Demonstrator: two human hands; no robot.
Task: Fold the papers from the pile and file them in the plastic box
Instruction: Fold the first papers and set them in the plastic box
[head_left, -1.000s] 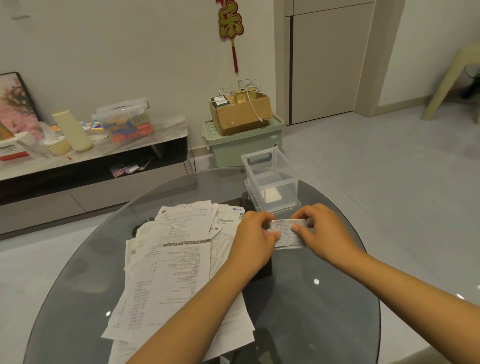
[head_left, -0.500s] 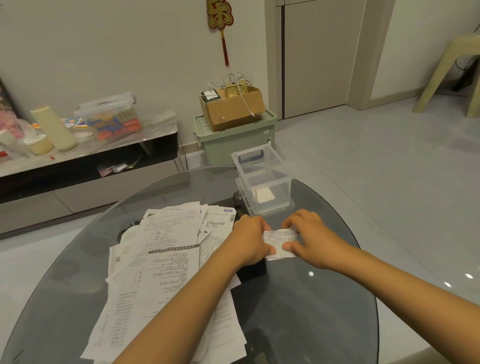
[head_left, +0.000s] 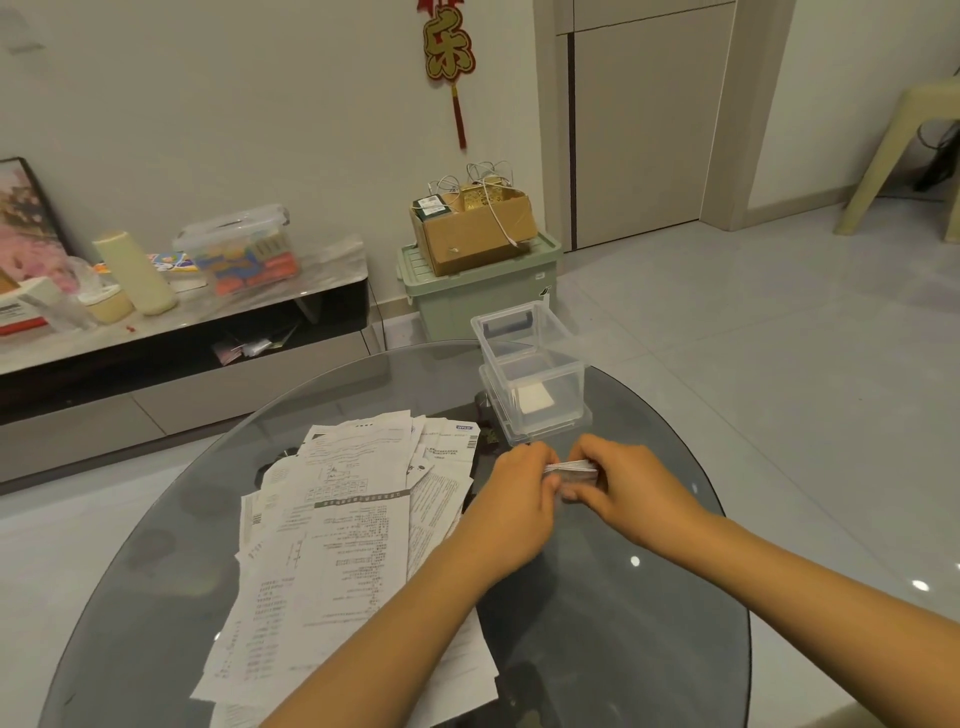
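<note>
Folded receipt (head_left: 571, 466) is being pinched at centre frame between left hand (head_left: 522, 486) and right hand (head_left: 618, 483), just below the clear plastic box (head_left: 530, 374). Judged light, limp; edges are best gripped.

Both hands (head_left: 571, 483) pinching seemingly folded paper (head_left: 571, 466)

From my seat at the feed I see two bare forearms, no sleeve showing anywhere up to the frame's lower edge. The left hand (head_left: 519, 491) and the right hand (head_left: 631, 488) wear no glove, and I can make out no ring, watch or band at either wrist. The fingernails are too small and blurred for me to tell anything about them.
</note>
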